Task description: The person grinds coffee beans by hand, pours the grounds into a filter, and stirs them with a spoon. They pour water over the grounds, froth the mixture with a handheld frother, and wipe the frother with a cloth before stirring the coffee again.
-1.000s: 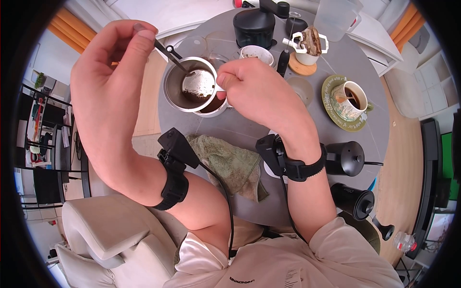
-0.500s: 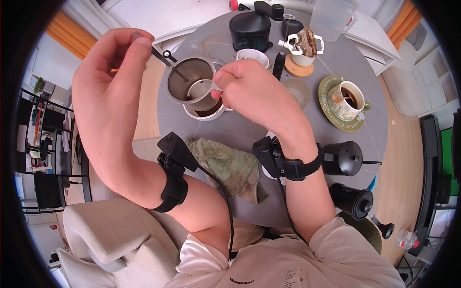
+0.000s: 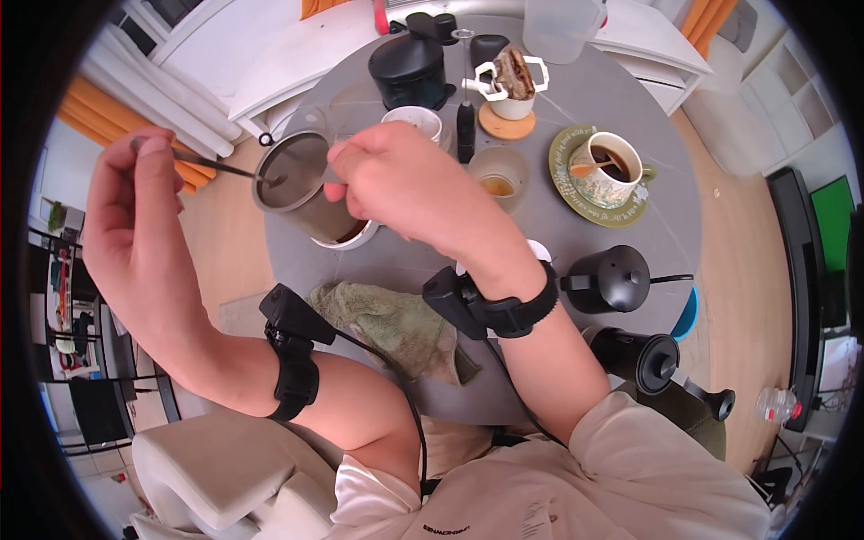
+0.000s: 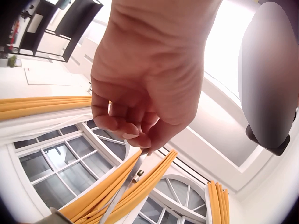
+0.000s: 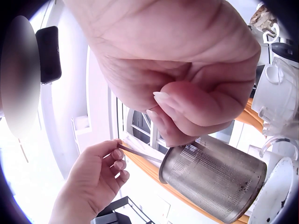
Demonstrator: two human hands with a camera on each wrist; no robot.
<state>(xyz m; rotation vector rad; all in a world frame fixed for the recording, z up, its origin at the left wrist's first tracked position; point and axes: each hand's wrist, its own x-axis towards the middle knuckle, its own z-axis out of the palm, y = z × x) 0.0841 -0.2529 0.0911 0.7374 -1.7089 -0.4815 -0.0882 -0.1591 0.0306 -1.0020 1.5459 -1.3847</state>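
Observation:
In the head view the left hand (image 3: 139, 220) pinches the end of a thin metal spoon (image 3: 216, 165), whose far end reaches inside a metal mesh filter (image 3: 301, 171). The right hand (image 3: 414, 175) grips the filter near its rim and holds it tilted above a white bowl (image 3: 364, 236) with dark contents. From the right wrist side, the perforated wall of the filter (image 5: 210, 175) shows under the curled fingers, with dark specks near its lower end. The left wrist view shows the spoon handle (image 4: 122, 189) between thumb and fingertips.
A green cloth (image 3: 396, 328) lies at the near edge of the grey table (image 3: 540, 211). To the right stand a patterned coffee cup (image 3: 607, 184) on a green saucer, a black kettle (image 3: 616, 279) and a black canister (image 3: 639, 360). Behind are a black grinder (image 3: 407, 72) and a drip-bag cup (image 3: 513, 106).
Both hands, the spoon and the filter have shifted left in the head view, as has the table. The filter has tilted further, and the spoon lies flatter than before.

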